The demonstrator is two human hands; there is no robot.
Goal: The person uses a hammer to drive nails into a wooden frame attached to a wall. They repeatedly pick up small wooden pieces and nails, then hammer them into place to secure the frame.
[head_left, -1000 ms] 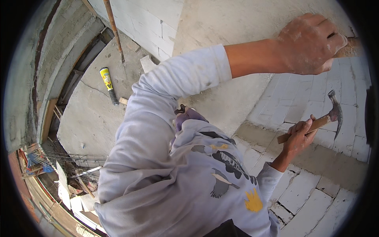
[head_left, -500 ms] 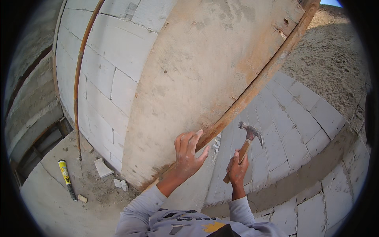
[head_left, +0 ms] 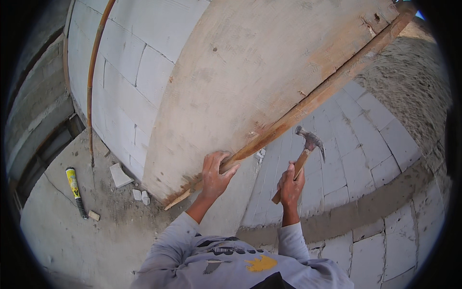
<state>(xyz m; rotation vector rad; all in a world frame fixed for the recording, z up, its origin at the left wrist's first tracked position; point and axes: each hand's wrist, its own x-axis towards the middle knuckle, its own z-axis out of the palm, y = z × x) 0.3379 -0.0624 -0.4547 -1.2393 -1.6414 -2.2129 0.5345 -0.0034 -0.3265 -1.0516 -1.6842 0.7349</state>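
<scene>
Two bare, dust-whitened hands are at work against masonry and timber. Left hand [head_left: 215,176]: fingers bent over the edge of a wooden batten [head_left: 308,105], thumb on the opposite side, gripping it near its lower end. Batten is long, straight-grained, orange-brown, rough along its arris; it runs diagonally up to the upper right along the edge of a broad pale panel [head_left: 250,82], whose flat face is scuffed, stained brown near the timber and pitted with a dark hole. Right hand [head_left: 291,185]: fingers closed around the wooden handle of a claw hammer [head_left: 302,163], head uppermost, metal dull, grey and worn, held apart from the batten, to its right. Left of the panel, a wall of smooth white blocks [head_left: 130,58] with thin dark joints; a slender brown pole [head_left: 91,82] stands before it. Concrete floor [head_left: 120,241], grey, gritty, cracked in a line at left. On it: a yellow-and-black cylindrical object [head_left: 75,190], a small wood offcut [head_left: 94,215] just beside its dark end, a white block fragment [head_left: 120,175] near the wall's foot. On the right, more pale blockwork [head_left: 332,159], crossed by a grey mortar-like band [head_left: 356,212]; beyond, a coarse, grainy grey surface [head_left: 409,82].
</scene>
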